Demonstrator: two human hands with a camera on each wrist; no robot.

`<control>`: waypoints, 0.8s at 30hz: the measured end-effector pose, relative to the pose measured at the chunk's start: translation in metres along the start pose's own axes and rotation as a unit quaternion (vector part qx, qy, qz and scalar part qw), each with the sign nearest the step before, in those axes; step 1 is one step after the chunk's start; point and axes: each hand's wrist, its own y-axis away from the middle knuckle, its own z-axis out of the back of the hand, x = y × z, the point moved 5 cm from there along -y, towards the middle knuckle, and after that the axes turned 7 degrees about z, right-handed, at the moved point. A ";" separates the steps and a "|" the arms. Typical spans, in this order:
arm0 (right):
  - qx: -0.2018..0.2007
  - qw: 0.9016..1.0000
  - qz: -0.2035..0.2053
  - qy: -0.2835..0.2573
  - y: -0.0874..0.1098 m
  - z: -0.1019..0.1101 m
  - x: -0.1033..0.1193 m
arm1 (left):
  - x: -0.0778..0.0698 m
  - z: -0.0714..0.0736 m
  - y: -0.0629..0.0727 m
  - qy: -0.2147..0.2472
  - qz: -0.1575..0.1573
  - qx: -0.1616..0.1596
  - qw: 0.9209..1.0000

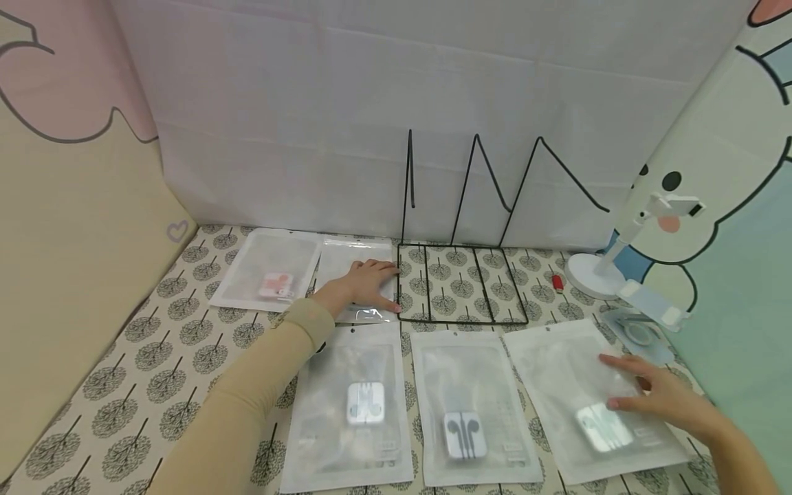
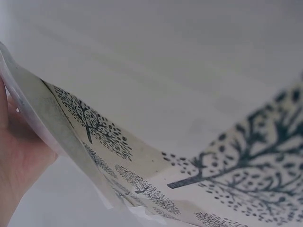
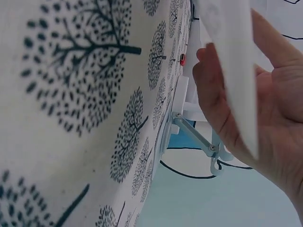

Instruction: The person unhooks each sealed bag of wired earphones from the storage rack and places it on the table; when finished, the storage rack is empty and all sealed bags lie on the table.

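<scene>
My left hand (image 1: 361,283) lies spread over a clear plastic zip bag (image 1: 355,251) at the back, its fingertips right at the wire rack's (image 1: 463,322) left edge. The bag's contents are covered by the hand. At the front right, my right hand (image 1: 671,399) grips the right edge of a frosted zip bag (image 1: 557,371) with an earphone case (image 1: 603,427) inside. In the right wrist view the bag's white edge (image 3: 236,71) runs between the thumb and curled fingers of my right hand (image 3: 279,104). Part of my left hand (image 2: 23,165) shows behind a pale sheet.
Two more frosted bags, one left-centre (image 1: 349,454) and one centre (image 1: 479,371), each hold an earphone case. Another bag (image 1: 278,251) lies at the back left. A red USB stick (image 1: 557,283), a white phone stand (image 1: 597,276) and a bagged coiled item (image 1: 640,333) are at right.
</scene>
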 end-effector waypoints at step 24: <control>0.075 0.996 0.036 0.033 -0.010 -0.007 -0.011 | -0.002 0.002 -0.001 -0.001 0.001 0.004 1.000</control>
